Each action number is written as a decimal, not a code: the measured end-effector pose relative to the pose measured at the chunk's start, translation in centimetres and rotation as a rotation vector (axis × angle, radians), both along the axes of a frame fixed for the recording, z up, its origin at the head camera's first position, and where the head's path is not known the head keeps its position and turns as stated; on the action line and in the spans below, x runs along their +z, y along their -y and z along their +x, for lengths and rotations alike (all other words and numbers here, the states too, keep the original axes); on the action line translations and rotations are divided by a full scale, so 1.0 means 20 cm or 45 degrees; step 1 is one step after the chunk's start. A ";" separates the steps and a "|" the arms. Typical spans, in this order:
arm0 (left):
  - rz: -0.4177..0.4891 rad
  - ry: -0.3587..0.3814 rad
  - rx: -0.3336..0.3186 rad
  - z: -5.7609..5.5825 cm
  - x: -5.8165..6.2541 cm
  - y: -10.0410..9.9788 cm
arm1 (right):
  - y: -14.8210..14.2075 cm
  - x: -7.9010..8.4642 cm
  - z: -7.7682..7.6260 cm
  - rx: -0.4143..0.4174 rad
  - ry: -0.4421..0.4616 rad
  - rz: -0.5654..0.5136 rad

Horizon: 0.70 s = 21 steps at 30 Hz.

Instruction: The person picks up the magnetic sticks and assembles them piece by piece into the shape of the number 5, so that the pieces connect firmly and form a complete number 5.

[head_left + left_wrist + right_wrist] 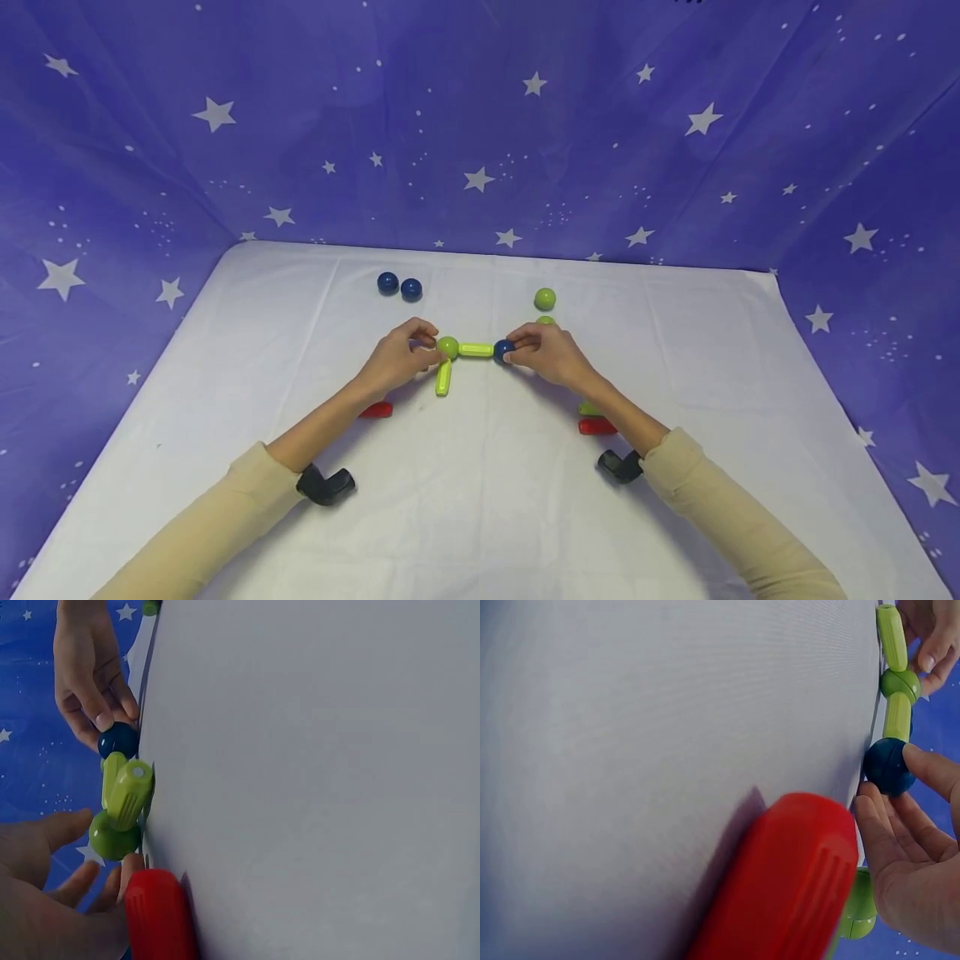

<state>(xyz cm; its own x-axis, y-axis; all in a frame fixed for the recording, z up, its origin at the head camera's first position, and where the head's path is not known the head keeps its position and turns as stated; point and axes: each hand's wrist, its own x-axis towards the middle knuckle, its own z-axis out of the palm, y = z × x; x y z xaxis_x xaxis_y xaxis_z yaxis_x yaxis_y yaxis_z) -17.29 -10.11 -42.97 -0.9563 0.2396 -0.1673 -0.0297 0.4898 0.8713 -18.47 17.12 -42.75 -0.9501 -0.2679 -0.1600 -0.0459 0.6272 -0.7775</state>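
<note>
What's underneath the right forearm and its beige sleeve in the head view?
Partly showing: a yellow-green rod, a red rod, and a curved black tube. The right forearm and beige sleeve cover their right ends; anything wholly beneath is hidden.

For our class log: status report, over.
Right fingers pinch glossy blue ball. Left fingers beside glossy green ball. Ridged lime stick bridges both. Nothing visibly blocking.

3 blue balls point(501, 349) look glossy, the white cloth point(480, 500) matt.

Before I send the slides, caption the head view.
Right hand pinches a blue ball joined by a yellow-green stick to a green ball beside the left hand.
</note>
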 end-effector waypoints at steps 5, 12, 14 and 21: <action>-0.043 -0.035 -0.117 -0.03 0.00 -0.01 | 0.00 0.00 0.01 -0.005 -0.006 0.000; -0.060 -0.053 -0.152 -0.05 0.00 -0.01 | 0.00 0.02 0.02 0.008 -0.035 0.026; -0.066 -0.051 -0.155 -0.05 0.00 -0.01 | 0.00 0.02 0.02 0.013 -0.041 0.032; -0.074 -0.048 -0.161 -0.06 0.00 -0.01 | -0.03 0.03 0.02 -0.004 -0.130 0.025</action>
<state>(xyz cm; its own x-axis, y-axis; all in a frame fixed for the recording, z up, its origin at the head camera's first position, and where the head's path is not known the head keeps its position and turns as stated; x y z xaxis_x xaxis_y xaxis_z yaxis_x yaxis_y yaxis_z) -18.41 -9.99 -42.96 -0.9249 0.3496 -0.1491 0.0675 0.5371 0.8408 -18.08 17.69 -42.05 -0.9625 -0.2625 -0.0677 -0.1221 0.6428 -0.7563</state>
